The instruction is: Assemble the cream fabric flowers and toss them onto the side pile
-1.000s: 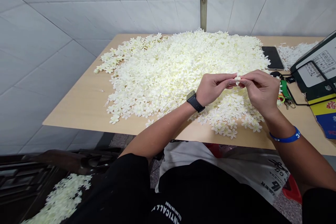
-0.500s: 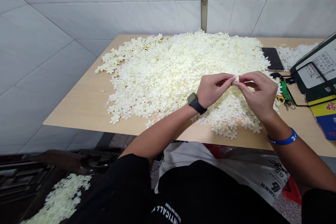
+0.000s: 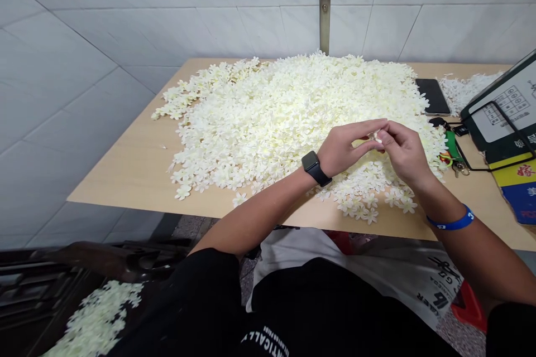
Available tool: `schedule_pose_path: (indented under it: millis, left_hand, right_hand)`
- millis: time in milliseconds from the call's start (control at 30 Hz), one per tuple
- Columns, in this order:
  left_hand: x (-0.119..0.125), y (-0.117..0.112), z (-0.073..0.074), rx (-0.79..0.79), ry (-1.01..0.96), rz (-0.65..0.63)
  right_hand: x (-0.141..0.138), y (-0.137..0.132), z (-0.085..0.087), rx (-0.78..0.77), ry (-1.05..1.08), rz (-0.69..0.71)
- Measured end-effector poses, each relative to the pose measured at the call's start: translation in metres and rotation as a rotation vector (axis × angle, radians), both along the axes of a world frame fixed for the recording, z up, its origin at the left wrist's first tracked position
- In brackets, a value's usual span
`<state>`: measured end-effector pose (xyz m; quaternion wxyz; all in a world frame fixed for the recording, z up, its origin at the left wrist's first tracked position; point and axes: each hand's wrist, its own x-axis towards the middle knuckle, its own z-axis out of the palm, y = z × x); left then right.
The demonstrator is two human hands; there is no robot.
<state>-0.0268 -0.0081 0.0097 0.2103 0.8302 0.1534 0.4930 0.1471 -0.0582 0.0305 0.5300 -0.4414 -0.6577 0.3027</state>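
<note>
A big heap of cream-white artificial flower petals (image 3: 285, 106) covers the middle of the light wooden table (image 3: 134, 173). Above the heap's near right side my left hand (image 3: 347, 148), with a black smartwatch on the wrist, and my right hand (image 3: 402, 150), with a blue wristband, meet fingertip to fingertip. Both pinch one small white flower piece (image 3: 378, 136) between them. How much of the piece each hand grips is partly hidden by the fingers.
A black phone (image 3: 433, 96) lies at the back right beside a smaller pile of white pieces (image 3: 464, 86). A dark green box (image 3: 502, 117), keys on a green tag (image 3: 453, 148) and a blue and yellow packet (image 3: 519, 184) sit at the right edge. More flowers (image 3: 96, 318) lie low at the left.
Both hands have sunk a little and drawn closer together, the right hand's fingers curling in over the flower piece. The view has tilted slightly.
</note>
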Motion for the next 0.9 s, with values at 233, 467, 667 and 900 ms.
schedule_pose_path:
  millis: [233,467,667,900]
  left_hand:
    - [0.000,-0.009,0.001,0.001,-0.089,0.082]
    - [-0.003,-0.005,0.002,0.033,-0.118,0.075]
    - [-0.006,0.002,0.001,0.134,-0.032,0.106]
    - [-0.004,0.004,0.004,0.035,-0.065,0.059]
  right_hand:
    - [-0.010,0.000,-0.005,-0.210,0.356,0.162]
    - [-0.008,-0.002,0.005,-0.429,0.526,0.183]
    - [-0.004,-0.001,0.005,-0.388,0.516,0.158]
    - [-0.002,0.000,-0.002,-0.242,0.381,0.044]
